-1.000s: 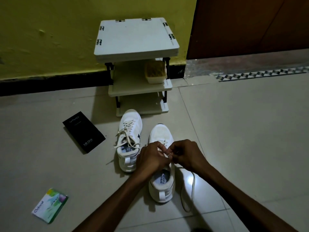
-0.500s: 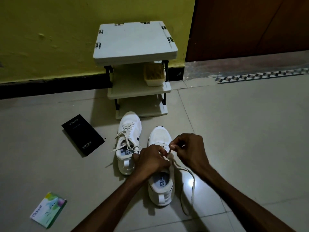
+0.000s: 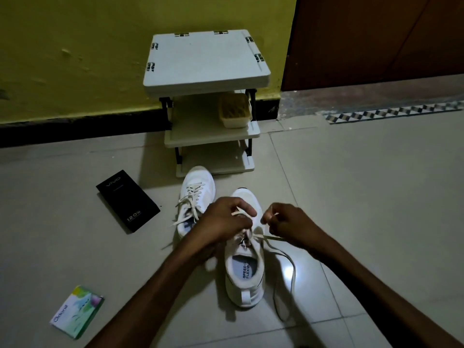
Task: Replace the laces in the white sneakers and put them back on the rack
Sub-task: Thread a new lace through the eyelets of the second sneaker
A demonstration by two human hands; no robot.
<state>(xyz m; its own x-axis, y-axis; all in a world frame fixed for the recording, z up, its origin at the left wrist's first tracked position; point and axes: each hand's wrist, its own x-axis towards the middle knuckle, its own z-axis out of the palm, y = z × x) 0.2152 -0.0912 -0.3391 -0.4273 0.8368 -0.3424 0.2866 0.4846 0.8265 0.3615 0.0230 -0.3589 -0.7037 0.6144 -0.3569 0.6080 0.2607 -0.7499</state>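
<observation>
Left of the fingers, the Odonil packet (image 3: 76, 311) and the black vivo box (image 3: 128, 200) are lying on the floor (image 3: 351, 197), unmoved. The laced sneaker (image 3: 197, 194) is standing just left of the left hand (image 3: 226, 222), its toe pointing toward the shoe rack (image 3: 208, 59).

The left hand is hovering over the second sneaker (image 3: 247, 270), its fingers (image 3: 244, 205) curling and pinching a strand of the lace (image 3: 288, 257).

Change: a second ago both hands were bunching together over the tongue. Now they are separating, and the right hand (image 3: 288, 226) is drawing out to the right with its fingers (image 3: 270, 217) clamping another bit of lace. Slack is trailing below those fingers in a loop on the floor.

Judgement: a pass through an eyelet is being pulled snug. This shoe is looking only partly laced, though the left hand is hiding the lower rows. Both sneakers are sitting on the floor just in front of the rack, not yet on it.
</observation>
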